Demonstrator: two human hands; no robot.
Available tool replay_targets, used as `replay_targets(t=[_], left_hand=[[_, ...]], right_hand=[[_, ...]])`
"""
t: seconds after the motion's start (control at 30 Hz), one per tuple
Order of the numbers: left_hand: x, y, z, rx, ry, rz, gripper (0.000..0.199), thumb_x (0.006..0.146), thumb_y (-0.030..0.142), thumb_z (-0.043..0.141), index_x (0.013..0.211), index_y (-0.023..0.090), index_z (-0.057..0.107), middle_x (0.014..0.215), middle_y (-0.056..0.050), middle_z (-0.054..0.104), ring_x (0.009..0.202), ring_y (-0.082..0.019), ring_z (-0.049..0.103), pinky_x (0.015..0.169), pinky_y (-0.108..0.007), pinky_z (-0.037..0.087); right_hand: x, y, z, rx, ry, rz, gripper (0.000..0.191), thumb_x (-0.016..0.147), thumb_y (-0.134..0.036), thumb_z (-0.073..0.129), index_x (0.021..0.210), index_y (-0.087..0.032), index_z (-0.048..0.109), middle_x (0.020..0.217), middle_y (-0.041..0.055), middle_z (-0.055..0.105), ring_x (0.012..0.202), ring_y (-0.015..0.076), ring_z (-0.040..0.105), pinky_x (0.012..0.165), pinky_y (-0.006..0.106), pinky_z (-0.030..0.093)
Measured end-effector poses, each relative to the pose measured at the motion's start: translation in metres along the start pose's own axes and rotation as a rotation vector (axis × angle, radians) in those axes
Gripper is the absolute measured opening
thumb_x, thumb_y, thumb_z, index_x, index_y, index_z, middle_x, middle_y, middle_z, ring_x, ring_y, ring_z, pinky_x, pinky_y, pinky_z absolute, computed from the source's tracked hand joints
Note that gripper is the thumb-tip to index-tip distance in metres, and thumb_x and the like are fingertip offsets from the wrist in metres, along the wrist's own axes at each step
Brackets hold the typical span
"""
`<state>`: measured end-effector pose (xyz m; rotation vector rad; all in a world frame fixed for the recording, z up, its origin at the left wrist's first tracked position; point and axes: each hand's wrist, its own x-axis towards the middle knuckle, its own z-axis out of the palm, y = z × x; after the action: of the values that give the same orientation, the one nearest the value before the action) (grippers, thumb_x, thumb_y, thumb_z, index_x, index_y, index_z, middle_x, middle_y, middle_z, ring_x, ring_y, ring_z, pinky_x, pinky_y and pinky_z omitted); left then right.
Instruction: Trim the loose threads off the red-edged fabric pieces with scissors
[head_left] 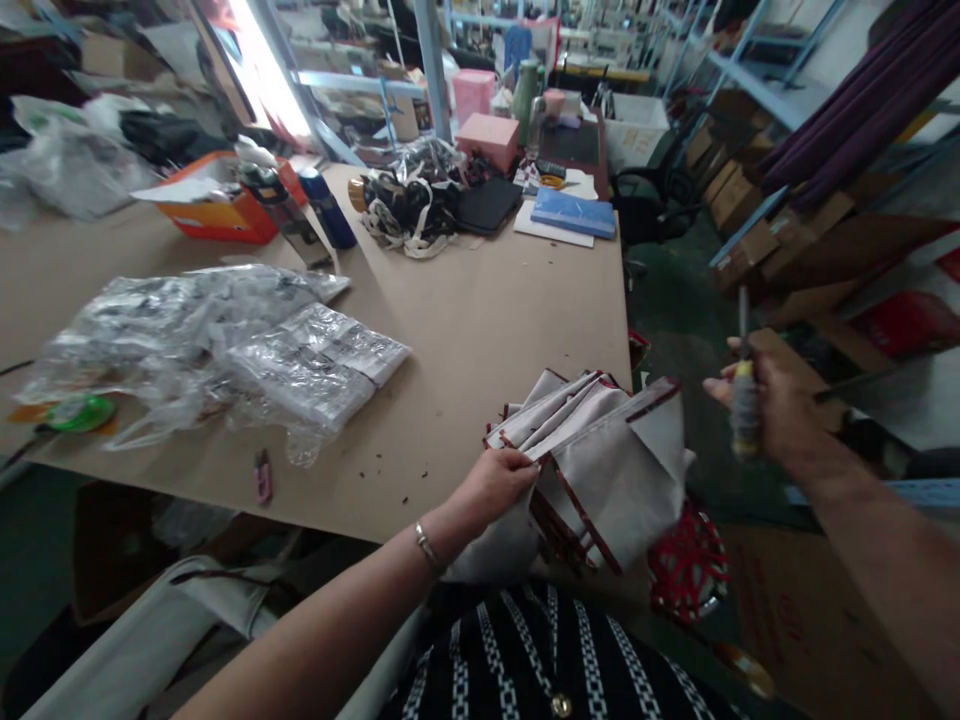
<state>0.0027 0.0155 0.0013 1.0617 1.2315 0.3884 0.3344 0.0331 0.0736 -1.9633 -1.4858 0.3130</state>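
At the table's front right edge, my left hand [504, 488] is closed, pinching a folded stack of pale grey fabric pieces [626, 480] trimmed in dark red binding. Part of the stack rests on the tabletop and part hangs over the edge near my lap. My right hand [772, 395] is raised to the right, off the table and apart from the fabric. It is closed around a screwdriver-like tool [744, 400] with a grey and yellow handle, its thin metal shaft pointing up. Motion blurs this hand a little.
Clear plastic-wrapped packets [315, 360] cover the table's left side, near pink thread snips [262, 477] and a green tape measure [81, 412]. Farther back stand an orange box [232, 212], a blue bottle [328, 210] and a blue book [574, 212]. A red stool [690, 565] is below right.
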Motion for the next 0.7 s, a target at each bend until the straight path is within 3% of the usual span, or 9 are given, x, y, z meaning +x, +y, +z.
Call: replay_targets(t=[0.1,0.2,0.3,0.43,0.7], left_hand=[[0.013,-0.008,0.006,-0.141,0.005,-0.093,0.017,0.072,0.029,0.060,0.073,0.012,0.064,0.058,-0.002,0.057,0.048,-0.010,0.046,0.048,-0.024,0.035],[0.013,-0.012,0.007,-0.240,-0.008,-0.142,0.018,0.071,0.029,0.062,0.075,0.012,0.065,0.064,-0.005,0.062,0.053,-0.012,0.054,0.052,-0.025,0.040],[0.012,-0.015,0.007,-0.279,-0.015,-0.138,0.017,0.069,0.029,0.063,0.073,0.012,0.064,0.064,-0.006,0.063,0.053,-0.013,0.056,0.053,-0.026,0.042],[0.013,-0.016,0.008,-0.304,-0.003,-0.153,0.014,0.066,0.025,0.064,0.070,0.012,0.063,0.059,-0.005,0.062,0.050,-0.013,0.055,0.051,-0.026,0.042],[0.010,-0.019,0.015,-0.373,-0.024,-0.131,0.011,0.067,0.023,0.062,0.068,0.013,0.058,0.056,-0.001,0.058,0.046,-0.010,0.051,0.048,-0.024,0.038]], right_hand=[[-0.043,-0.021,0.022,0.091,-0.230,0.005,0.056,0.072,-0.048,0.064,0.120,-0.021,0.052,0.084,0.0034,0.057,0.069,0.0168,0.054,0.062,0.029,0.046],[-0.099,-0.037,0.053,0.394,-0.770,0.153,0.054,0.075,-0.050,0.061,0.116,-0.017,0.052,0.067,-0.0019,0.050,0.054,0.0109,0.047,0.049,0.022,0.040],[-0.144,-0.037,0.079,0.572,-1.078,0.349,0.053,0.077,-0.056,0.057,0.114,-0.018,0.050,0.061,-0.0037,0.048,0.047,0.0085,0.043,0.042,0.019,0.036],[-0.168,-0.030,0.097,0.669,-1.149,0.509,0.058,0.074,-0.066,0.054,0.109,-0.020,0.049,0.064,-0.0041,0.048,0.043,0.0081,0.045,0.038,0.019,0.037],[-0.155,-0.046,0.097,0.754,-1.093,0.605,0.068,0.060,-0.074,0.060,0.099,-0.019,0.048,0.062,-0.0057,0.047,0.042,0.0071,0.044,0.037,0.018,0.036]])
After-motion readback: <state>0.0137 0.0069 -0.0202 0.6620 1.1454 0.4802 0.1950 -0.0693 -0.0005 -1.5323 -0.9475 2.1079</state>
